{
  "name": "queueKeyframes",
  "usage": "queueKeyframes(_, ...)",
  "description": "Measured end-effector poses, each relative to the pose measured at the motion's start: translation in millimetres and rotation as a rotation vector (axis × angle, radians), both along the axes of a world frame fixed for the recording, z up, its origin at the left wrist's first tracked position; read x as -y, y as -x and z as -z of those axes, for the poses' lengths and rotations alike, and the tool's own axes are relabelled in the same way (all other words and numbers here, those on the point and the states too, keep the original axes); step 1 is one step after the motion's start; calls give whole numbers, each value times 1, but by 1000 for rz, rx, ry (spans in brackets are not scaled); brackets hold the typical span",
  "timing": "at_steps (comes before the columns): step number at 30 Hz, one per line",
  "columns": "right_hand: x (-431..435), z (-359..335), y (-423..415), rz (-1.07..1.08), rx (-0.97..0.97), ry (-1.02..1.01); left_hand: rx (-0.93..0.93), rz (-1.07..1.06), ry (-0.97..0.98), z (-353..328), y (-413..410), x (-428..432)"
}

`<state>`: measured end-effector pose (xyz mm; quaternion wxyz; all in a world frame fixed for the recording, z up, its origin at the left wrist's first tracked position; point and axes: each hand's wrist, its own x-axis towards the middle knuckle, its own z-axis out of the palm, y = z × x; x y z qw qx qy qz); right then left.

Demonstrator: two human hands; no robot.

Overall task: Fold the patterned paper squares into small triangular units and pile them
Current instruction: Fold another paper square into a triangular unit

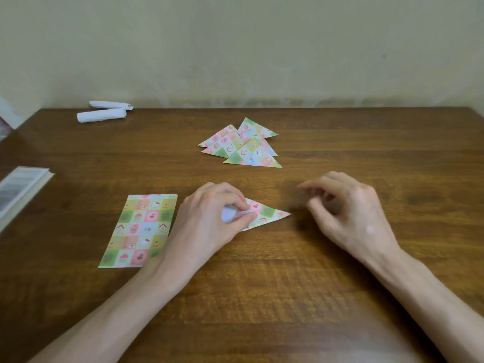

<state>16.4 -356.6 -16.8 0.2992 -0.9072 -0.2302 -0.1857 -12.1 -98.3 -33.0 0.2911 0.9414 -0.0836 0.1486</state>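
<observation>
Your left hand [209,216] pinches the folded paper triangle [264,214] at the middle of the table [366,142]; your right hand [348,208] hovers beside it, fingers loosely curled, empty.

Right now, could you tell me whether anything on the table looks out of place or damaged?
Nothing looks damaged or spilled. The pile of folded triangles is splayed, units overlapping at different angles rather than stacked squarely. Two white rolls lie at the far left of the table.

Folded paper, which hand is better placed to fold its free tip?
Probably the right hand: it is empty, beside that tip, while the left hand pinches the folded paper at its other end.
</observation>
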Motion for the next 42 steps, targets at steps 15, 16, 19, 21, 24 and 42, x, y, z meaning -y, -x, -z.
queueKeyframes(15,-7,6,6,-282,-18,215,19,12,8,0,2,0)
queueKeyframes(16,-8,7,7,-286,-22,222,20,9,0,0,2,0)
queueKeyframes(19,-9,8,7,-290,-40,237,26,10,-4,0,2,-1)
queueKeyframes(21,-8,9,7,-292,-40,246,29,17,-3,0,3,-1)
queueKeyframes(24,-8,8,9,-296,-39,259,28,18,-8,0,3,-1)
queueKeyframes(42,-23,4,17,-299,61,349,-49,220,18,1,-7,-7)
